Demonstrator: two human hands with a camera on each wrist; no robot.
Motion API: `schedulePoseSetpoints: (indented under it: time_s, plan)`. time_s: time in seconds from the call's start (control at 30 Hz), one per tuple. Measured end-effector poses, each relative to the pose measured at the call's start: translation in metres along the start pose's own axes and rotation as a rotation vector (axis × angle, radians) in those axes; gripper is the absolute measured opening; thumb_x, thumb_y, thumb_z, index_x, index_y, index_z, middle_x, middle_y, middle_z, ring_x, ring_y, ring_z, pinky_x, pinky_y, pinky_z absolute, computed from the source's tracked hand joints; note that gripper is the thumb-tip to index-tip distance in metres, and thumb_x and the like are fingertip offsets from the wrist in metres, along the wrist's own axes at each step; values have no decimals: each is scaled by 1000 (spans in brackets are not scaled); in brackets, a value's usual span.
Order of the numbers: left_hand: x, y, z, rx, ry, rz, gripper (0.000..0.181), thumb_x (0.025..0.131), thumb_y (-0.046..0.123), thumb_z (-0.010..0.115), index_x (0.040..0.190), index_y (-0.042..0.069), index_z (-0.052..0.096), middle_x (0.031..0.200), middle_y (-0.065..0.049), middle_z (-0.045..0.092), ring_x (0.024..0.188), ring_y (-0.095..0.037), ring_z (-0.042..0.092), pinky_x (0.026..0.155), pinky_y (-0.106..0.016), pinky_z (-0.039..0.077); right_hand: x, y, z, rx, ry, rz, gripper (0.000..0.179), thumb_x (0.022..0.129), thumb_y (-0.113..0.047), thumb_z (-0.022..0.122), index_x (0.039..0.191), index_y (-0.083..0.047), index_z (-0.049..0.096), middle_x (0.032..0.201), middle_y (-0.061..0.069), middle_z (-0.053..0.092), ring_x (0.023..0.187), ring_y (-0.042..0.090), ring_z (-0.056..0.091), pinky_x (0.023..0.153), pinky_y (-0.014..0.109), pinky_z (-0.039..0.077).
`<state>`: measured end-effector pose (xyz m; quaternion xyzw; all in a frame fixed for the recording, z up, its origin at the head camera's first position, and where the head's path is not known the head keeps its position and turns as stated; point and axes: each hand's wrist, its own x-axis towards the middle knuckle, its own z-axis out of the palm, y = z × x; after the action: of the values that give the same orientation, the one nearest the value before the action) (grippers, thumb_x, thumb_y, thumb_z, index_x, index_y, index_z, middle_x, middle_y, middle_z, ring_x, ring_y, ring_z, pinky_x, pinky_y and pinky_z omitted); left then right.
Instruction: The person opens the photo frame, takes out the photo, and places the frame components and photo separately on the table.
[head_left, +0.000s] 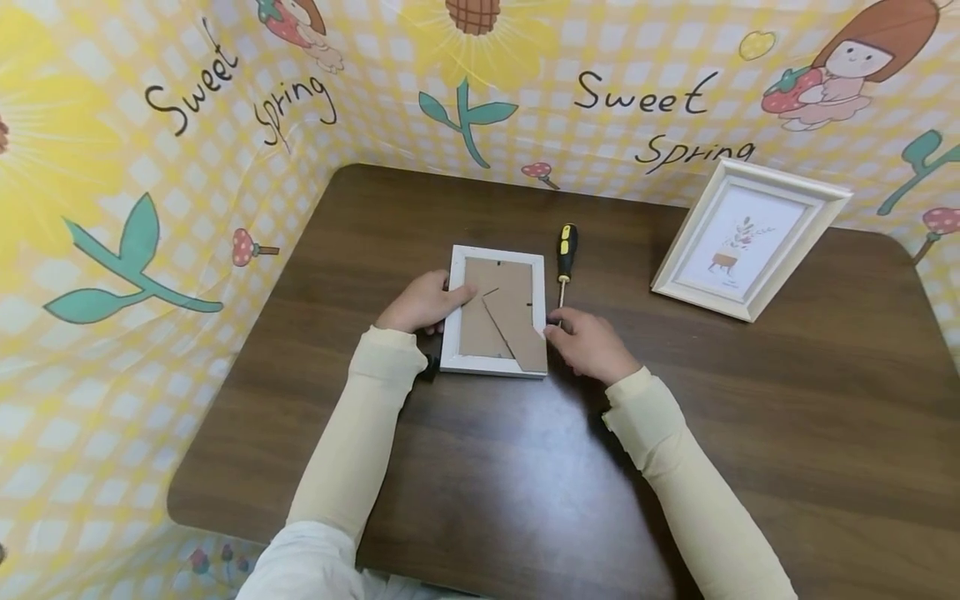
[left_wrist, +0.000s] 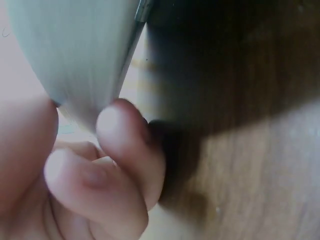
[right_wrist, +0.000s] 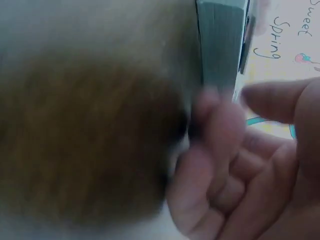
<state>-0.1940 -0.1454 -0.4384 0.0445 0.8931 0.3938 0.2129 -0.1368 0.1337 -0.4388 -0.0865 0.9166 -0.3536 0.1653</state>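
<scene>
Cream sleeves (head_left: pixel 708 492) up front, we've got the left hand (head_left: pixel 420 302) gripping the face-down white frame (head_left: pixel 480 364) on the table (head_left: pixel 510 492); right hand (head_left: pixel 592 343) at its edge, can't tell if pinching. Backing (head_left: pixel 513 287) looks seated, stand leg (head_left: pixel 531 352) not propped yet.

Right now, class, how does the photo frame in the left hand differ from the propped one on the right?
Side shown: the handled frame shows its brown backing board; the propped frame shows its plant picture.
Colour: the handled frame's border is white; the propped frame's is cream.
Contact: the left hand holds the handled frame; no hand touches the propped frame.
Shared: both are rectangular.
</scene>
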Motion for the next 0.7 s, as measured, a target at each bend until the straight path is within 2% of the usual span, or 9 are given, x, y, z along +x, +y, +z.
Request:
schedulePoseSetpoints:
  time_s: [0.13,0.3,0.47,0.7]
  plan:
    - [-3,-1,1,0,-16,-32,46,99,49,58,89,5,57,59,-9,56,46,-20,51,48,-34,47,2,6,-2,-214,144,-77,20,99,-17,59,107,-3,71,95,13,70,87,34,63,79,49,49]
    - [-6,0,2,31,-29,-68,46,96,51,60,89,5,59,66,-8,58,49,-19,56,49,-32,49,7,16,-6,-317,195,-100,6,91,-2,62,93,0,68,85,15,65,81,35,62,72,51,50]
    - [-6,2,2,77,-28,-96,48,95,54,61,91,6,59,74,-8,56,52,-19,58,52,-33,50,7,22,-14,-332,180,-70,10,84,4,60,93,-1,57,79,15,63,72,38,62,65,53,50]
    - [-3,9,0,174,-30,-68,48,97,53,58,90,6,62,72,-8,58,51,-20,57,53,-34,50,-12,25,-29,-433,102,-41,18,78,2,62,91,-1,51,72,12,60,65,38,61,57,54,48]
